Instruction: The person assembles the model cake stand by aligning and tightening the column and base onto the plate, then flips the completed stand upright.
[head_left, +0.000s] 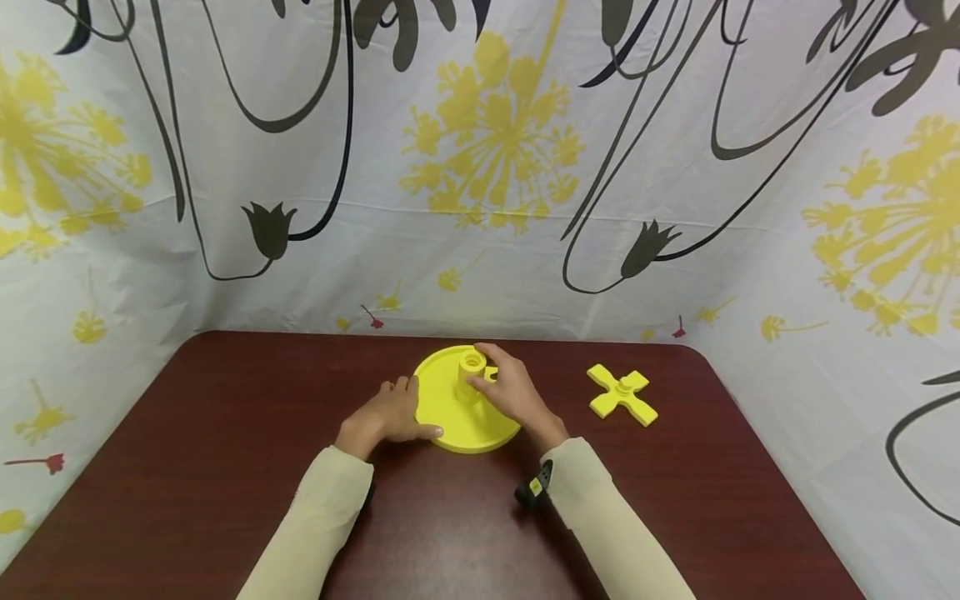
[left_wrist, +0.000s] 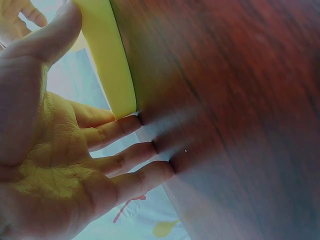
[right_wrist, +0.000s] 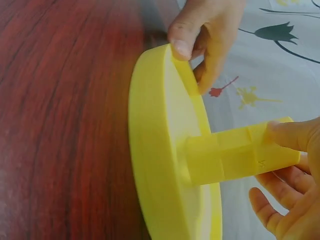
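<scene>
A yellow round base [head_left: 472, 435] with a raised rim lies flat on the table. My left hand [head_left: 392, 412] holds its left edge; in the left wrist view the thumb lies along the rim while the fingertips reach down to the tabletop. From the middle of the base rises a yellow hollow post [right_wrist: 220, 154], upright in the head view. My right hand [head_left: 516, 393] pinches the upper part of this post between thumb and fingers. The other right fingers stand loosely bent in the right wrist view.
Right of the base lies a yellow four-armed cross [head_left: 622, 396] with a small round hub on top. The dark reddish-brown table [head_left: 225, 467] ends at a patterned white cloth [head_left: 420, 275] behind and at both sides.
</scene>
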